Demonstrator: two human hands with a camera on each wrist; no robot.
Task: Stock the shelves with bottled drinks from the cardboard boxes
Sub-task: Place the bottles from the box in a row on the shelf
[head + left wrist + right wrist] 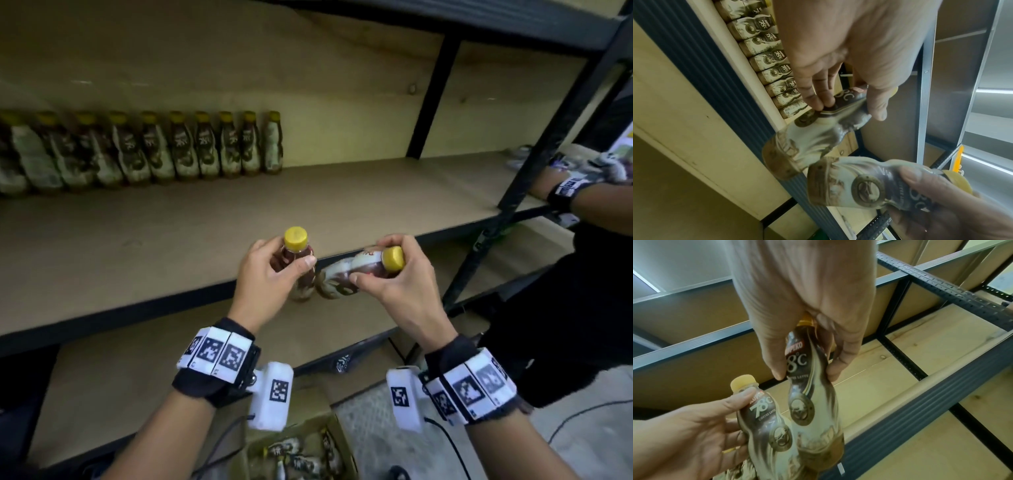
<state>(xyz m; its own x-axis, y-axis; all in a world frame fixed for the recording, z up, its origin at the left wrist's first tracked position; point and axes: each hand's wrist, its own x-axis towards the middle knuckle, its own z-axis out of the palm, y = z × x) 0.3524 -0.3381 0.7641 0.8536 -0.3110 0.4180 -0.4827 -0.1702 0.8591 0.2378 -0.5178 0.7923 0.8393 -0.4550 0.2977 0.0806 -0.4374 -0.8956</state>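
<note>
Left hand [263, 274] grips one yellow-capped coffee latte bottle [296, 263] upright, right hand [394, 277] grips a second bottle [356, 270] tipped sideways, both just past the shelf's front edge [137, 301], probably to extend the back-wall bottle row [144, 150] rightward.

Stockroom or shop back area

Dark metal racking [534, 144] with slotted uprights is carrying bare board shelves [171, 240]; a row of identical yellow-capped coffee bottles [154, 147] is standing at the upper left, and an open cardboard box [301, 448] of more is sitting on the floor at bottom centre.
</note>
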